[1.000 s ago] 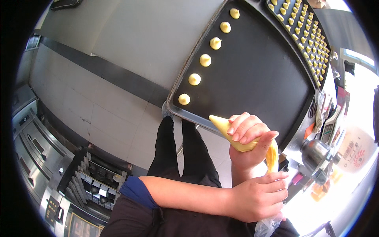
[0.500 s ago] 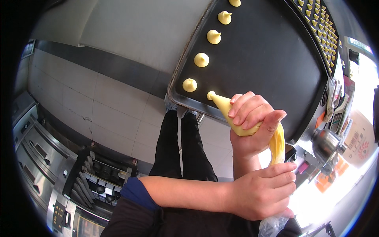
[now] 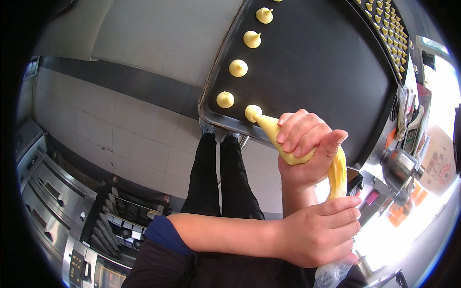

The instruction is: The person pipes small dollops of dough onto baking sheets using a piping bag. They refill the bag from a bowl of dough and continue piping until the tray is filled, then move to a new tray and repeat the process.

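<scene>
A clear piping bag (image 3: 270,127) filled with yellow batter slants over the near edge of a black baking tray (image 3: 321,62). My right hand (image 3: 307,139) is wrapped round its full front part. Below it, my left hand (image 3: 319,233) grips the twisted rear end, with loose clear plastic hanging beneath. At the bag's tip, a small round batter mound (image 3: 251,113) touches both tip and tray. Beside it lies a finished mound (image 3: 225,100), first in a row of several peaked mounds (image 3: 238,68) running along the tray's left side.
A second tray (image 3: 391,36) with many small yellow pieces lies at the far right. A metal bowl (image 3: 399,165) stands right of my hands. Steel ovens (image 3: 53,192) and a rack (image 3: 113,218) are at the lower left, above the tiled floor (image 3: 139,129).
The batter at the bag's tip has swelled into a larger round mound. The tray and its row appear slightly further left and up in view. Both hands keep their grip.
</scene>
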The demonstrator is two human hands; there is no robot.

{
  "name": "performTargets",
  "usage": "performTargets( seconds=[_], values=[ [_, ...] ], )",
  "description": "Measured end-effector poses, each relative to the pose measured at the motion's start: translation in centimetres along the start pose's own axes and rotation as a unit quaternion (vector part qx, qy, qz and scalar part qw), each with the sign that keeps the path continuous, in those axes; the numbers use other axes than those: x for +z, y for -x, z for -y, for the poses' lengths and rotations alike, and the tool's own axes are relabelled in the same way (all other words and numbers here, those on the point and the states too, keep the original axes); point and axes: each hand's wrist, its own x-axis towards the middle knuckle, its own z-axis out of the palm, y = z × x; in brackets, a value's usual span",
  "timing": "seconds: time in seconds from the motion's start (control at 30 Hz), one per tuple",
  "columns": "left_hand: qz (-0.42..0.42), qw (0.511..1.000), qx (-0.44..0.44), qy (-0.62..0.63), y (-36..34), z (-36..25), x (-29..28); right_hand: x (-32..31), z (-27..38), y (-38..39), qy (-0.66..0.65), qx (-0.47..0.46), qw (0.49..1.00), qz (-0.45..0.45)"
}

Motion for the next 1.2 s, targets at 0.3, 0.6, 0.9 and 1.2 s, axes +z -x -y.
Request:
performTargets(
  seconds=[0.3,0.6,0.9,1.2],
  values=[
    [0.044,0.996,0.051,0.063,0.8,-0.6,1.7,1.7,5.3,0.1,-0.189,0.046,0.971,-0.137],
    [0.073,0.996,0.027,0.036,1.7,-0.2,3.2,-3.3,2.8,1.0,-0.046,-0.044,0.998,-0.028],
    [0.08,0.996,0.014,0.026,1.6,0.7,3.0,-3.9,1.7,1.9,0.013,-0.028,0.997,-0.065],
    [0.076,0.997,0.013,0.022,1.7,0.8,3.2,-4.2,1.5,2.2,0.0,-0.023,0.997,-0.078]
  ],
)
